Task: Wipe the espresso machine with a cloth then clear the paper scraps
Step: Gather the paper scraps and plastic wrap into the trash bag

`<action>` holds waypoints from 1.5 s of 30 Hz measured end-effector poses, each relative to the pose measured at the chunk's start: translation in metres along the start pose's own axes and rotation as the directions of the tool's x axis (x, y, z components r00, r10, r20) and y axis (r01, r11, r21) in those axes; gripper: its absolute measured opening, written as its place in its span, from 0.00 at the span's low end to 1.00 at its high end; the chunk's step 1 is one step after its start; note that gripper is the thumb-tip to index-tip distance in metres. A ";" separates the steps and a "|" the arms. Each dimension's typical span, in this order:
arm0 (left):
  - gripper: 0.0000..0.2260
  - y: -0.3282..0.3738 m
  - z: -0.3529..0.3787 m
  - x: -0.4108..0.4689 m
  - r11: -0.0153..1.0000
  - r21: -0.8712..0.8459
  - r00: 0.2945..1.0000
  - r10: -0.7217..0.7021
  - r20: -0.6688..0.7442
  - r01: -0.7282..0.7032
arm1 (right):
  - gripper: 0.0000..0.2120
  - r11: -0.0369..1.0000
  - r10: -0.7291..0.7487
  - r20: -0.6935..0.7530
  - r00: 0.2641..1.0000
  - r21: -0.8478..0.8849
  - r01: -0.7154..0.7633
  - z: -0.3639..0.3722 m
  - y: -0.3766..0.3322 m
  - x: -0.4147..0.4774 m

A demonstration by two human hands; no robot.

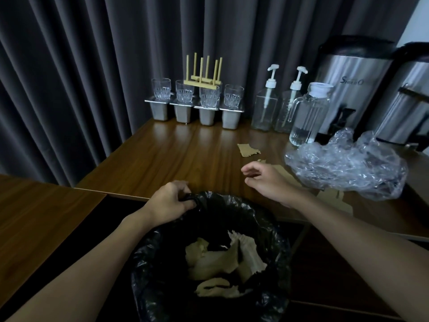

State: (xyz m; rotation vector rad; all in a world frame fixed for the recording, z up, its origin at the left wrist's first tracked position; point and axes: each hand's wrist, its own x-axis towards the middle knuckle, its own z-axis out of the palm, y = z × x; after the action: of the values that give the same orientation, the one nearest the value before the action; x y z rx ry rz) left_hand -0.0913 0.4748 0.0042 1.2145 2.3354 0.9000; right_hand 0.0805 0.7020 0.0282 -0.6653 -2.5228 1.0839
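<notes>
Torn brown paper scraps (216, 263) nearest, crumpled at the bottom of the crinkled black plastic bin liner (274, 228), down below the table edge. Gripping the liner's far rim: left hand (171, 201), fingers clenched round a bunched fold of plastic, holding the mouth wide. Just beyond, hovering low over the dark wooden table (185, 147): right hand (264, 180), fingers loosely curled and released, grasping nothing.

More flat brown pieces (334, 198) on the table beside and partly under that wrist. Another small ragged brown scrap (248, 149) alone a little farther back. To the right, touching the nearer pieces, a crumpled sheet of clear plastic wrap (348, 163). Farther off, a clear glass pitcher (308, 115), two glass pump bottles (264, 108) and brushed-steel urns (355, 84) against the grey curtain (92, 66).

No cloth in view, so probably past the wiping and midway through clearing. Next move likely calls for pinching up the flat brown pieces by the right hand, edge first, being flush with the wood. Then carrying them over the held-open liner without dragging the plastic wrap along.
</notes>
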 end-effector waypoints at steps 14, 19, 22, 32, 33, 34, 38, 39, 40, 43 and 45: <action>0.05 0.008 0.001 0.005 0.990 0.122 0.998 -0.067 0.020 0.064 | 0.29 0.928 0.139 -0.127 0.982 -0.330 -0.174 0.043 0.051 0.098; 0.06 0.008 -0.001 0.009 0.989 0.135 0.996 -0.065 0.056 0.057 | 0.29 0.877 0.181 -0.186 0.966 -0.413 -0.244 0.043 0.055 0.115; 0.05 0.011 -0.004 0.009 0.987 0.153 0.995 -0.068 0.072 0.057 | 0.29 0.836 0.201 -0.145 0.969 -0.490 -0.247 0.043 0.059 0.125; 0.05 0.008 -0.005 0.010 0.986 0.165 0.995 -0.048 0.093 0.033 | 0.27 0.816 0.017 -0.198 0.980 -0.564 -0.128 0.047 0.057 0.112; 0.05 0.007 -0.005 0.011 0.987 0.160 0.995 -0.048 0.091 0.033 | 0.28 0.809 0.043 -0.159 0.986 -0.574 -0.127 0.047 0.058 0.114; 0.05 0.006 -0.005 0.011 0.988 0.153 0.995 -0.047 0.091 0.033 | 0.27 0.802 0.058 -0.128 0.990 -0.585 -0.123 0.047 0.058 0.115; 0.06 0.004 -0.005 0.012 0.990 0.140 0.995 -0.038 0.091 0.025 | 0.20 0.835 -0.092 -0.151 0.984 -0.550 -0.006 0.046 0.054 0.110; 0.06 0.003 -0.005 0.012 0.990 0.140 0.995 -0.035 0.089 0.022 | 0.18 0.839 -0.120 -0.142 0.982 -0.544 0.024 0.046 0.053 0.108; 0.06 0.002 -0.005 0.012 0.990 0.140 0.996 -0.033 0.087 0.021 | 0.17 0.848 -0.121 -0.125 0.985 -0.528 0.037 0.046 0.053 0.107; 0.06 0.000 -0.004 0.013 0.991 0.135 0.996 -0.030 0.084 0.019 | 0.15 0.883 -0.082 -0.065 0.995 -0.468 0.042 0.045 0.051 0.104; 0.06 0.000 -0.004 0.013 0.991 0.129 0.996 -0.027 0.080 0.017 | 0.12 0.891 -0.126 -0.060 0.990 -0.445 0.086 0.046 0.049 0.101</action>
State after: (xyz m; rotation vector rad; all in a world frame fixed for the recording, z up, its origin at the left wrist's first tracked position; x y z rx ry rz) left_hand -0.1011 0.4837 0.0067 1.2483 2.3674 0.6882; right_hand -0.0109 0.7577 -0.0282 -0.6571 -2.7102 0.4277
